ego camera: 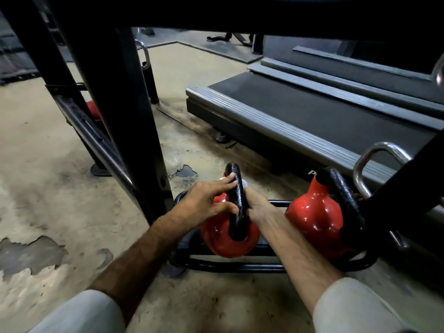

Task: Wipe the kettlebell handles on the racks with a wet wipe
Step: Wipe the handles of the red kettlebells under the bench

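A red kettlebell [223,239] with a black handle [236,203] sits on the low black rack [230,266]. My left hand [204,203] grips that handle from the left, fingers and thumb curled against it. My right hand [258,207] is behind the handle on its right side. A bit of white wet wipe [243,183] shows at its fingertips against the handle; the fingers themselves are mostly hidden. A second red kettlebell [314,215] with a black handle [346,203] stands to the right on the same rack.
A thick black rack upright [125,116] rises just left of my hands. A treadmill deck [312,116] lies behind the rack. A chrome handle [374,164] sticks up at the right. Another red weight [92,109] sits far left. The floor's coating is worn and peeling.
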`<state>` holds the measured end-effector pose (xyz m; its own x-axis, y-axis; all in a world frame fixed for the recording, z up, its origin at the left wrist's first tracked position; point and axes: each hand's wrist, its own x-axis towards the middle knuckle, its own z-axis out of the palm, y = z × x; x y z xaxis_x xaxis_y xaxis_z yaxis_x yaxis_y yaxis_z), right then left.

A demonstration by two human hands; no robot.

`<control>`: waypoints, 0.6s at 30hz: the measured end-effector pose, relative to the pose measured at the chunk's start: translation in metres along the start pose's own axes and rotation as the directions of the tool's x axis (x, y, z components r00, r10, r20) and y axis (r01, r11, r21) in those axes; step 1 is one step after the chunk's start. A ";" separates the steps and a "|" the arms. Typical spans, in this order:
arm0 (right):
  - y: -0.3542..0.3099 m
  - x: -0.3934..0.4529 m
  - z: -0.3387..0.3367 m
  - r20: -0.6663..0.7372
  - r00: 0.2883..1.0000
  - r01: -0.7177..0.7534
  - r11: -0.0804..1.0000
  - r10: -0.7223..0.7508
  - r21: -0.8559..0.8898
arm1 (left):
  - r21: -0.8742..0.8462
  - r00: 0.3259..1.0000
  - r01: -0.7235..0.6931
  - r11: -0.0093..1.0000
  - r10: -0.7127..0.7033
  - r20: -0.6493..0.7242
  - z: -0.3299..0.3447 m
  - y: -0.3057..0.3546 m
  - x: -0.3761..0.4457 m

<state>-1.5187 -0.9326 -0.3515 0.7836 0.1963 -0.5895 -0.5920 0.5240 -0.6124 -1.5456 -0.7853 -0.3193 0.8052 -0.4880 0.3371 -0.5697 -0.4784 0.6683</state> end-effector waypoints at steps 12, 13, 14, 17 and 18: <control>-0.013 -0.008 -0.007 0.098 0.995 -0.024 0.995 0.033 -0.094 | -0.016 0.999 0.028 0.999 -0.027 0.027 0.002 -0.001 0.000; -0.015 -0.003 -0.002 0.100 0.994 -0.043 0.998 0.046 -0.035 | -0.009 0.999 0.025 1.000 -0.025 0.028 0.002 -0.002 0.001; -0.016 0.003 -0.001 0.078 0.995 -0.062 0.998 0.060 0.014 | -0.002 0.999 0.023 1.000 -0.023 0.026 0.002 -0.003 0.002; -0.018 0.003 -0.001 0.107 0.994 -0.036 0.999 0.038 -0.020 | 0.021 1.000 0.001 1.000 -0.002 0.020 0.001 -0.006 0.001; -0.018 -0.003 -0.004 0.130 0.991 -0.022 0.997 0.031 -0.072 | 0.031 1.000 -0.008 0.999 0.008 0.018 0.001 -0.005 0.001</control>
<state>-1.5109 -0.9462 -0.3410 0.7827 0.3189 -0.5346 -0.6210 0.4581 -0.6360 -1.5421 -0.7842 -0.3234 0.7978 -0.5045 0.3302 -0.5811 -0.4969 0.6445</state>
